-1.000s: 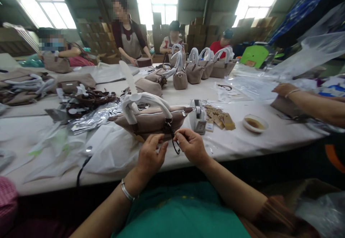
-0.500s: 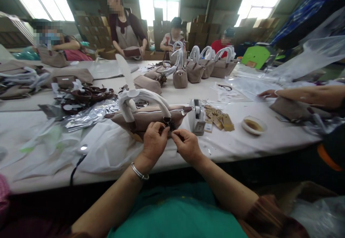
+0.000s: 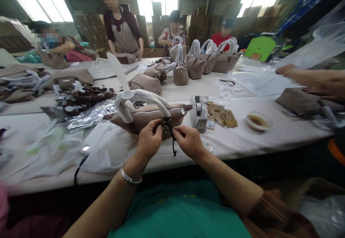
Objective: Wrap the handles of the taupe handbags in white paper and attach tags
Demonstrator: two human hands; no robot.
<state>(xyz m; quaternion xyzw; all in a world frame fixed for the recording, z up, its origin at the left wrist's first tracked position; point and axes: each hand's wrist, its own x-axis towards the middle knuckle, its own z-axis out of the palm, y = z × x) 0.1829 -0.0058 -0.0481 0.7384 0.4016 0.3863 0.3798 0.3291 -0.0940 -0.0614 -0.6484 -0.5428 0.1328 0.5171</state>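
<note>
At the table's [image 3: 242, 141] near edge, the left hand [image 3: 148, 143] and right hand [image 3: 190, 143] each kept a pinching grip on the dark cord [image 3: 168, 132] hanging from the handbag [image 3: 145, 117].

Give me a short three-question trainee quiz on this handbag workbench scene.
1. True or false: both hands, left hand and right hand, pinch the dark cord hanging from the taupe handbag.
2. What covers the handbag's handle? A) white wrapping B) red tape C) nothing
3. Fill in: right of the handbag stands a white ____, then brown paper tags and a small dish.

Key: 1 true; 2 A; 3 tape dispenser.
</note>
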